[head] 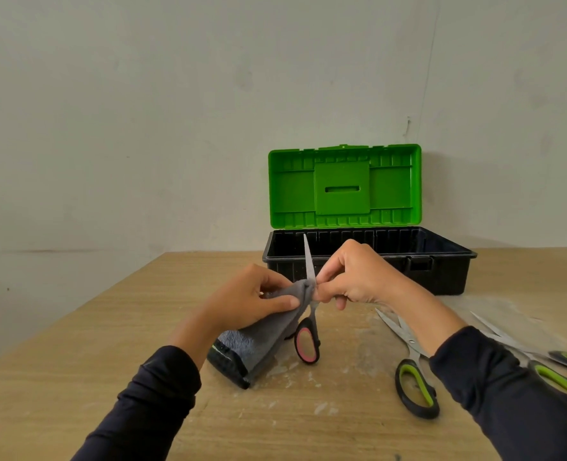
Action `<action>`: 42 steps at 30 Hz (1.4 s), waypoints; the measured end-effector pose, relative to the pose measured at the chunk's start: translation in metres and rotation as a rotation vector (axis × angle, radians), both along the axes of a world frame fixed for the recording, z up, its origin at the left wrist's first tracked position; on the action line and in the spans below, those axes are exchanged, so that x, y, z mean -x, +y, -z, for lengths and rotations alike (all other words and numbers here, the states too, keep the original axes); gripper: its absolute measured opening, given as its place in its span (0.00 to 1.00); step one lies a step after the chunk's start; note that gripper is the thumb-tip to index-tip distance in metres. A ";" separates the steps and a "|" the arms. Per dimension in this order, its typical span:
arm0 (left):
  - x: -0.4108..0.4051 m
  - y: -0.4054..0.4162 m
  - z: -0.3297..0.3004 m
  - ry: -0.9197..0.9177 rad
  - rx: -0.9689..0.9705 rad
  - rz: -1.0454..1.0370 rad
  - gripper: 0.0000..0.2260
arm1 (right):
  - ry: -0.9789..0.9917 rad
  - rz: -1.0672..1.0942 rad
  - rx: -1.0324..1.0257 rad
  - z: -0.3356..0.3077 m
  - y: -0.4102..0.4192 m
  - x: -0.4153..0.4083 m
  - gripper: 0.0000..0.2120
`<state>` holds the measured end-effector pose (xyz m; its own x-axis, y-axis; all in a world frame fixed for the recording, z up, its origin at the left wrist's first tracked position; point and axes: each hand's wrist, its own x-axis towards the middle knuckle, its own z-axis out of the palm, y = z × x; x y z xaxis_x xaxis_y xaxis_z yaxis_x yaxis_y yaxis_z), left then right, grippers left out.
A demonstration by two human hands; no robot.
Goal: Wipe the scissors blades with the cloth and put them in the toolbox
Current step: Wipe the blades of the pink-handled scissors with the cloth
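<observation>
- Left hand [245, 299] pinches grey cloth [258, 341] around upright scissors [309, 294], mid-table.
- Right hand [355, 277] pinches the blade beside it.
- Best wiped toward the tip.
- Open toolbox [441, 257] waits behind, near the far edge.

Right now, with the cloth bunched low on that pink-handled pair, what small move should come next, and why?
Probably slide the cloth up toward the tip. The left hand grips it low on the pink-handled scissors, beside the right hand, and the upper blade is bare. The toolbox stands open behind.
</observation>
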<state>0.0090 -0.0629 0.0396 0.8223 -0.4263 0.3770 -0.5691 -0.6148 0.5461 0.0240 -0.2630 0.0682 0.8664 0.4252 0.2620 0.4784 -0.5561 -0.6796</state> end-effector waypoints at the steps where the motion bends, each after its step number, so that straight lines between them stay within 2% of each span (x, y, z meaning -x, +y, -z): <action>1: 0.000 0.000 -0.001 0.005 -0.016 0.010 0.12 | 0.018 0.000 -0.028 0.001 0.000 0.000 0.03; 3: 0.001 -0.001 -0.003 0.023 -0.035 0.021 0.15 | 0.055 -0.005 -0.077 0.001 0.000 0.000 0.03; 6: 0.002 0.006 -0.008 0.042 -0.025 -0.008 0.08 | 0.079 -0.012 -0.108 0.000 -0.001 0.002 0.02; 9: 0.003 0.015 -0.009 0.054 -0.014 -0.073 0.07 | 0.073 0.002 -0.110 -0.003 -0.008 0.002 0.06; 12: 0.002 0.014 -0.007 0.029 -0.049 -0.106 0.09 | 0.065 0.009 -0.102 -0.004 -0.011 0.002 0.07; 18: 0.004 0.004 -0.005 -0.032 -0.105 -0.064 0.06 | 0.037 -0.015 -0.038 0.001 0.001 0.003 0.08; 20: 0.003 0.000 -0.004 -0.061 -0.112 -0.042 0.09 | 0.024 -0.013 -0.020 0.003 0.005 0.003 0.06; 24: 0.003 -0.005 -0.001 -0.109 -0.119 -0.048 0.10 | 0.062 0.004 -0.078 0.006 0.005 0.001 0.05; 29: 0.005 -0.007 -0.005 -0.080 -0.052 -0.061 0.07 | 0.119 0.018 -0.176 0.007 0.002 0.001 0.08; 32: 0.009 0.005 -0.010 -0.051 -0.042 -0.065 0.08 | 0.126 -0.003 -0.161 0.003 -0.005 0.000 0.09; 38: 0.008 0.020 -0.011 0.015 0.134 -0.139 0.08 | 0.122 0.019 -0.154 -0.004 -0.021 -0.001 0.06; 42: 0.009 0.019 -0.010 0.042 0.194 -0.157 0.05 | 0.113 0.028 -0.142 -0.003 -0.022 -0.001 0.06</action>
